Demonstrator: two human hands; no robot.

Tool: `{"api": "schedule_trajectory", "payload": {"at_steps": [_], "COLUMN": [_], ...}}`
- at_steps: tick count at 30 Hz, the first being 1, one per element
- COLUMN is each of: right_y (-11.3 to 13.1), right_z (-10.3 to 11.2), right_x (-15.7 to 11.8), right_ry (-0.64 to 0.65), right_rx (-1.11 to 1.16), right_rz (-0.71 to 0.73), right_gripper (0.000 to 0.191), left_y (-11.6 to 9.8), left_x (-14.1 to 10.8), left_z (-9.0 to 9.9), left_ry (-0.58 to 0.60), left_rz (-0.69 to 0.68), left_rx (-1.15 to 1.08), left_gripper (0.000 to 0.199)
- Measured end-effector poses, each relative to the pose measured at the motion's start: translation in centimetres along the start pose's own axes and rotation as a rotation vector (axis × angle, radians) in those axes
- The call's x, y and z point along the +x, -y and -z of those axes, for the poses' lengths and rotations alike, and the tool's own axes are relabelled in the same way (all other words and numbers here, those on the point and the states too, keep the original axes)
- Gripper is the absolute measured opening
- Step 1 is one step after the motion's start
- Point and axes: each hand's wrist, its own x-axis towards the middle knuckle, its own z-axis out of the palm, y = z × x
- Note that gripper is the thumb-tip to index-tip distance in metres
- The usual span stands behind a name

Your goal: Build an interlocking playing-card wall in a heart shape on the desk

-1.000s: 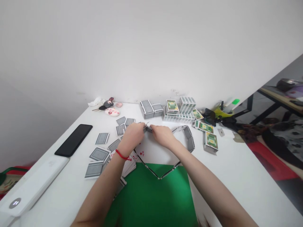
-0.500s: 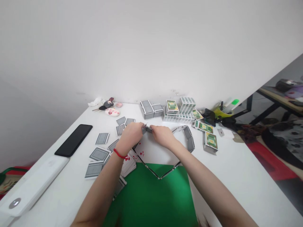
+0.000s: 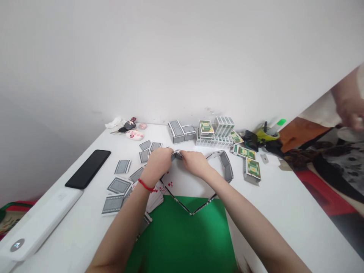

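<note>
Landmark: the card loop [image 3: 226, 167], folded cards standing on edge on the worktop [image 3: 261, 212], point toward the wearer. Its near point sits over the green sheet [image 3: 182, 235], the rest beyond it.

Left hand [image 3: 159, 161] and right hand [image 3: 195, 163] are both at the loop's far middle, nearly meeting. Left fingers pinch the folded piece there from the left, right fingers pinch it from the right, tips together. Can't tell how the hidden fingers sit. Two-sided grip probably because thin card walls would shift or pop apart if pushed from one side; standing on edge keeps the loop's outline open.

Left of loop: loose face-down cards [image 3: 119, 185], face-up cards [image 3: 155, 199] close in, partly under the left forearm. Probably kept there for easy reach, but the forearm hides some of them plus part of the loop's left wall. Further left: phone [image 3: 88, 168], white device [image 3: 40, 220].

Beyond loop: grey card blocks [image 3: 176, 131], stacked green-white boxes [image 3: 214, 140], likely parked back to leave elbow room. Right of loop: upright card box [image 3: 252, 170], near the wall but apart from it. Far right: another person's hand [image 3: 351, 108], blurred, well apart from the loop. Main snag: right forearm spans the loop's right side, easy to brush.
</note>
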Motion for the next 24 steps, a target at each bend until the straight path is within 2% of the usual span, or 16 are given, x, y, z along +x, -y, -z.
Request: {"api": "schedule_trajectory", "payload": {"at_steps": [5, 14, 24], "right_y": [0.0, 0.3, 0.2], "right_z": [0.2, 0.4, 0.2], "right_x": [-0.1, -0.1, 0.0], "right_ry": [0.012, 0.009, 0.01], "right_rx": [0.005, 0.007, -0.01], "right_rz": [0.004, -0.01, -0.006], "right_gripper": [0.031, 0.029, 0.027], "left_y": [-0.1, 0.6, 0.1], "left_x": [0.2, 1.0, 0.7], "left_z": [0.0, -0.2, -0.1], "left_ry": [0.023, -0.047, -0.005], "left_rz": [0.036, 0.009, 0.068], "left_rx": [-0.021, -0.127, -0.101], "left_gripper": [0.031, 0.033, 0.033]}}
